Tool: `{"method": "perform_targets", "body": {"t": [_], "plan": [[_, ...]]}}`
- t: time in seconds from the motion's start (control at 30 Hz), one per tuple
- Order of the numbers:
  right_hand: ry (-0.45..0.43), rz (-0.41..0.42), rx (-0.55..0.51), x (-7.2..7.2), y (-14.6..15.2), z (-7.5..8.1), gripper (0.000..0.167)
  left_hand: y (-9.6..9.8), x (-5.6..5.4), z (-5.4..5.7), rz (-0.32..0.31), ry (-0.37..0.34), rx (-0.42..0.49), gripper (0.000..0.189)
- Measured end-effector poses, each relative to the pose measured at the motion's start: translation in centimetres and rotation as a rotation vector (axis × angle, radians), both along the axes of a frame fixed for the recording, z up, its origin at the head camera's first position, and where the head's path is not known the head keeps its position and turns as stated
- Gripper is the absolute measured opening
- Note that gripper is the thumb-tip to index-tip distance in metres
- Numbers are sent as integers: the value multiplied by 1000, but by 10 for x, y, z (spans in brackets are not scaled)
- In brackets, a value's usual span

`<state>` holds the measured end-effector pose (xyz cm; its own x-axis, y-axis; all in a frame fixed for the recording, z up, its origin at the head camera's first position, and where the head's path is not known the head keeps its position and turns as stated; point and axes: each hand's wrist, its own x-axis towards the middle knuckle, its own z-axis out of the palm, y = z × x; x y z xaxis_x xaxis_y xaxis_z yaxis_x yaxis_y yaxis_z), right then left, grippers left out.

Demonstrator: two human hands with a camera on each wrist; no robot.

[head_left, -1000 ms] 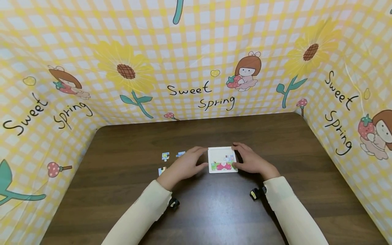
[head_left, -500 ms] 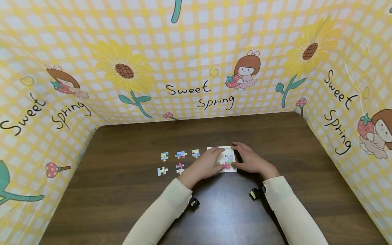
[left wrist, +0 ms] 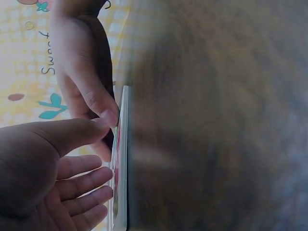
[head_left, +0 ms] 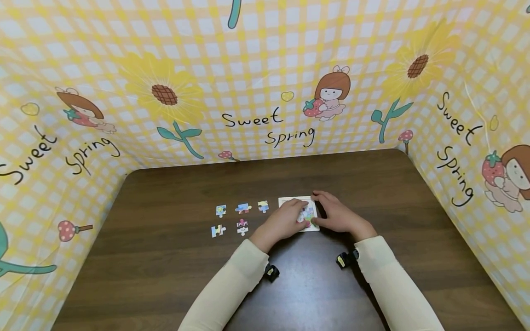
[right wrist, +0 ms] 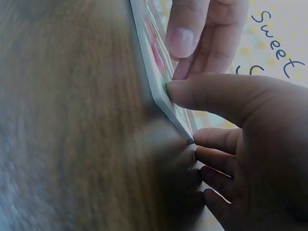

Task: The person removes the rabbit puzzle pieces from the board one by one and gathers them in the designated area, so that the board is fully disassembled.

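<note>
A small white-framed jigsaw puzzle tray lies flat on the table, partly filled with pink, green and pale picture pieces. My left hand is over its left and middle part, hiding much of the picture, thumb toward the near side and fingers extended toward the far side. At the right edge is my right hand. In the right wrist view its thumb presses on a green part near the tray's corner, while the other fingers reach straight to the outer side of the frame.
Several loose jigsaw pieces lie left of the tray in two rows, among them a blue-and-red piece and a pink-and-white piece. A yellow checked cloth stands around the brown wooden table.
My left hand has moved right from beside the tray's left edge to over its middle, uncovering the loose pieces. My right hand stays at the tray's right edge.
</note>
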<state>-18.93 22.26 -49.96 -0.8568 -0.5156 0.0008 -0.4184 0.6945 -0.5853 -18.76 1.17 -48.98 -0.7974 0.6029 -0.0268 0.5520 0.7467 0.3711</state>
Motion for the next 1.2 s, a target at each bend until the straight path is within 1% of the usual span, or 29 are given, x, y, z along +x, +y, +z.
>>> {"method": "perform_targets", "body": {"t": [0.23,0.4,0.7,0.87,1.03,1.2], "plan": [[11,-5,-14,0,-1,0,65,0,0,1,-18,16,-55,54],[13,-3,-7,-1,-1,-1,65,-1,0,2,-24,35,-80,52],[-7,-6,-3,-1,0,-1,66,-1,-1,1,-33,25,-75,49],[-6,-13,5,-1,0,-2,66,-2,-1,1,-38,22,-81,51],[-13,-9,3,-2,-1,0,67,-4,-1,2,-35,6,-58,50],[-19,-11,1,-1,0,0,67,-6,-1,-1,-31,-25,-10,48]]}}
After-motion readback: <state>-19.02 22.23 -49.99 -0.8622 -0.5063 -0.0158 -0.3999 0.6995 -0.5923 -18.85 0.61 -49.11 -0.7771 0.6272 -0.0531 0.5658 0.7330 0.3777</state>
